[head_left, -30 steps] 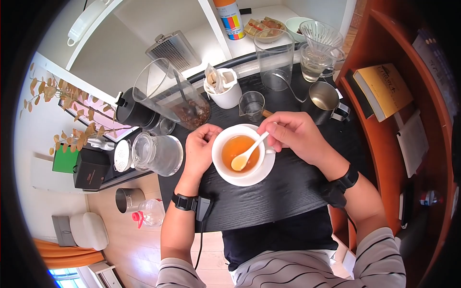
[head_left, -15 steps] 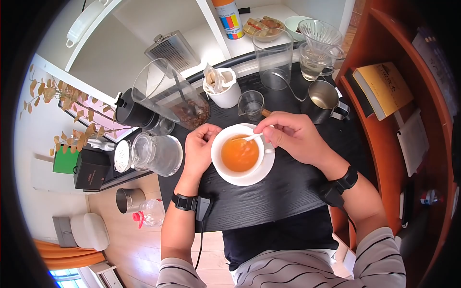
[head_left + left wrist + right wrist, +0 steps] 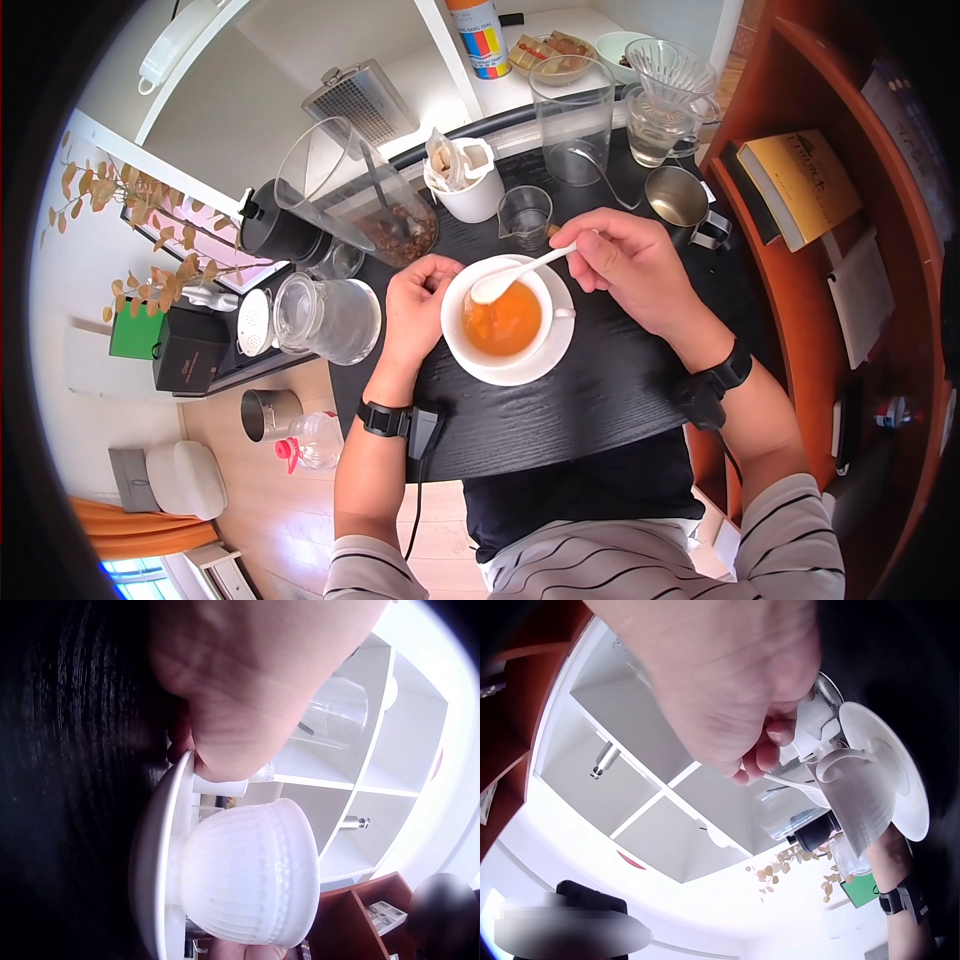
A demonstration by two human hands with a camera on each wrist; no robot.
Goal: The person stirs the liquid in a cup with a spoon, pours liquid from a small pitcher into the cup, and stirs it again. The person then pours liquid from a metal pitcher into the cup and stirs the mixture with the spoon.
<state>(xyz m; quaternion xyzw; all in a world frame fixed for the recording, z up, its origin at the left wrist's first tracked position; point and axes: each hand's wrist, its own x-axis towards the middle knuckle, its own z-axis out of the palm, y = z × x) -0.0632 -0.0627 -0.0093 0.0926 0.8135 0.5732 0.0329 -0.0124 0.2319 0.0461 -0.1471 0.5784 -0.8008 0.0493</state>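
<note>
A white cup (image 3: pixel 247 877) of amber liquid (image 3: pixel 503 328) stands on a white saucer (image 3: pixel 558 350) at the middle of the black table. My left hand (image 3: pixel 413 312) grips the saucer's left edge, thumb and fingers at its rim. Between thumb and fingers, my right hand (image 3: pixel 640 270) pinches the handle of a white spoon (image 3: pixel 540 260). The spoon's bowl is above the liquid, over the far side of the cup. In the right wrist view, the spoon (image 3: pixel 799 785) slants over the cup's rim, and the cup handle (image 3: pixel 840 759) points towards the right hand's side.
Beyond the cup are a small glass pitcher (image 3: pixel 525 215), a white container with paper packets (image 3: pixel 470 190), and a steel jug (image 3: pixel 677 200). A glass jar (image 3: pixel 345 320) of clear liquid is at left. A tall clear vessel with brown beans (image 3: pixel 400 235) leans behind it.
The spoon went from lying low in the liquid, through a dip at the far side, to being raised above it. My right hand moved up and slightly right; my left hand stayed put.
</note>
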